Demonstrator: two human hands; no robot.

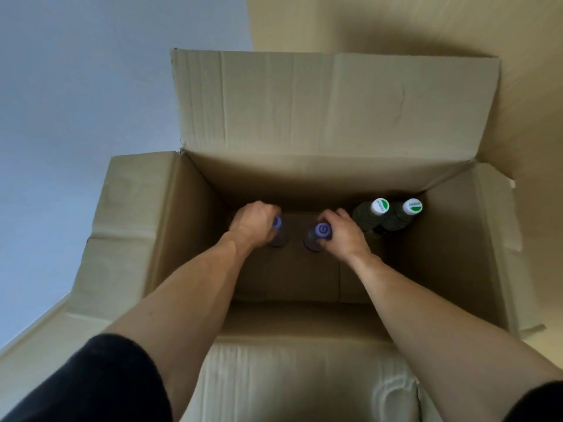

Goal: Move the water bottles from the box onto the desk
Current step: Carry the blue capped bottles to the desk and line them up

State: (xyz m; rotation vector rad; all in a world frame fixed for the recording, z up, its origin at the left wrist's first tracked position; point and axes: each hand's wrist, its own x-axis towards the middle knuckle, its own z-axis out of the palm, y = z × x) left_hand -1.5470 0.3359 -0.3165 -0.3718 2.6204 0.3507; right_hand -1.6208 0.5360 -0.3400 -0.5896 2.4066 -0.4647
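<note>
Both my arms reach down into an open cardboard box [195,214]. My left hand [253,222] grips the neck of a bottle with a purple cap [277,222], which it mostly hides. My right hand [342,233] grips the neck of a second purple-capped bottle [322,230], whose cap shows fully. Two dark bottles with white-and-green caps stand upright in the box's far right corner, one [380,206] beside the other [412,207], just right of my right hand.
The box's flaps are folded outward: a tall far flap [335,99], a left flap [131,214], a right flap [499,226] and a near flap [304,379]. A pale grey-blue surface [76,102] lies left of the box, a tan surface [426,22] beyond it.
</note>
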